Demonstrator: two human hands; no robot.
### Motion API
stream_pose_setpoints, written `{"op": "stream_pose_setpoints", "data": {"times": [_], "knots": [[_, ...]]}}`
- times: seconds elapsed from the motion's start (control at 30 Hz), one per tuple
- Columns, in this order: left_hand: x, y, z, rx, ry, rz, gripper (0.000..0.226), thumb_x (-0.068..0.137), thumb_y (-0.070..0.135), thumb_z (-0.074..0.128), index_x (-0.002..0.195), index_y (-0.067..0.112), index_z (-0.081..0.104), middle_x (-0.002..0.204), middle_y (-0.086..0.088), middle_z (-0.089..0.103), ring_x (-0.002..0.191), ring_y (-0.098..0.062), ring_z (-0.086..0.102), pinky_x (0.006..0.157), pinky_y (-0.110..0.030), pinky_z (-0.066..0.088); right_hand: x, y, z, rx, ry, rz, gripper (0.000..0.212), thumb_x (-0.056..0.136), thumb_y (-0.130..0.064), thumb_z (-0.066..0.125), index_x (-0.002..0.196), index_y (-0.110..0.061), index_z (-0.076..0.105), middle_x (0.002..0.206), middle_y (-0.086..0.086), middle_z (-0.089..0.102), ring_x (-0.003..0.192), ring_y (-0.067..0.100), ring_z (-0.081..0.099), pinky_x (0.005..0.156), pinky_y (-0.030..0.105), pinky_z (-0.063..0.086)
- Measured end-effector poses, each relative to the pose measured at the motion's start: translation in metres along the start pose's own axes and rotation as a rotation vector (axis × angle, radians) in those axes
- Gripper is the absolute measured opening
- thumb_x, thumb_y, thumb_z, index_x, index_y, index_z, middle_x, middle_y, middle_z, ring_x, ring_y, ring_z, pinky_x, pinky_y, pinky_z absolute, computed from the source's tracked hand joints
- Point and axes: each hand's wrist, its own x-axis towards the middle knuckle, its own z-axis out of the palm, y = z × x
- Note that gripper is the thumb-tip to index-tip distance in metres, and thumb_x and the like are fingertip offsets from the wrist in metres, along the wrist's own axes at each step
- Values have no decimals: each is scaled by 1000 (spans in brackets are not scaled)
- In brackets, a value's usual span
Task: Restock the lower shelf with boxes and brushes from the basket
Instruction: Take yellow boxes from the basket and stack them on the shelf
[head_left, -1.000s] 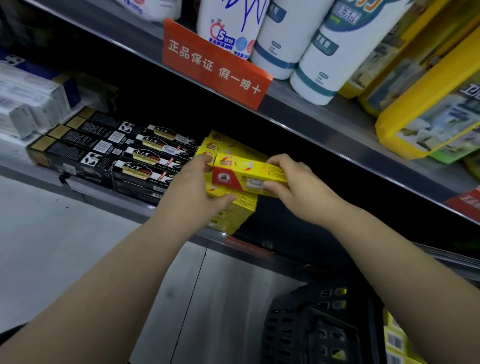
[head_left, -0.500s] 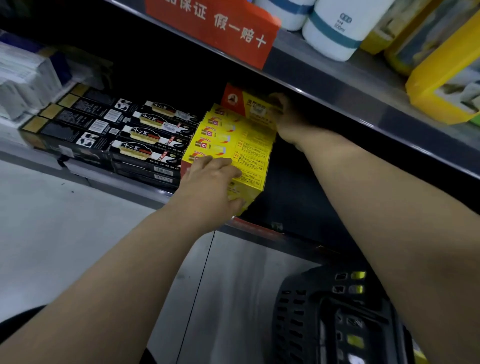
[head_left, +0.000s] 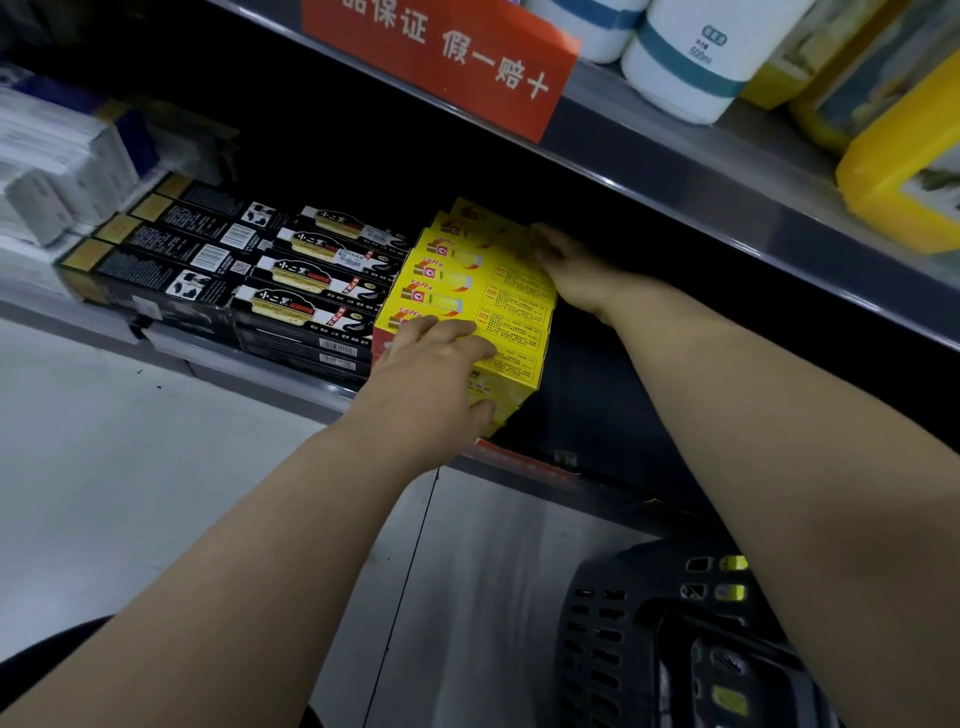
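Note:
A row of yellow boxes (head_left: 467, 291) lies stacked on the lower shelf (head_left: 291, 389). My left hand (head_left: 431, 374) rests on the front box, fingers flat on its top and thumb against its front face. My right hand (head_left: 571, 265) reaches deep under the upper shelf and holds the right end of the rearmost yellow box (head_left: 478, 215), which lies in line with the others. The black basket (head_left: 623, 623) stands on the floor at lower right; yellow packs show through its holes. No brushes are in sight.
Black toothpaste boxes (head_left: 291, 275) fill the shelf left of the yellow row, with white boxes (head_left: 52, 171) further left. A dark gap (head_left: 597, 395) lies right of the yellow row. The upper shelf (head_left: 675, 171) carries a red sign (head_left: 441, 52), white bottles (head_left: 691, 67) and yellow packages (head_left: 904, 166).
One second ago both hands held a yellow box in front of the stack. My right hand carried it to the back and laid it down; my left hand dropped onto the front box.

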Motion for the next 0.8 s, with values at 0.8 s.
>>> {"op": "stream_pose_setpoints", "data": {"times": [0.8], "knots": [[-35, 110, -15, -499, 49, 236, 20, 85, 18, 63, 105, 19, 65, 102, 8, 68, 101, -4, 61, 94, -25, 46, -194, -16, -62, 174, 80, -103, 33, 85, 11, 52, 115, -2, 58, 114, 16, 62, 100, 15, 57, 80, 18, 48]]}}
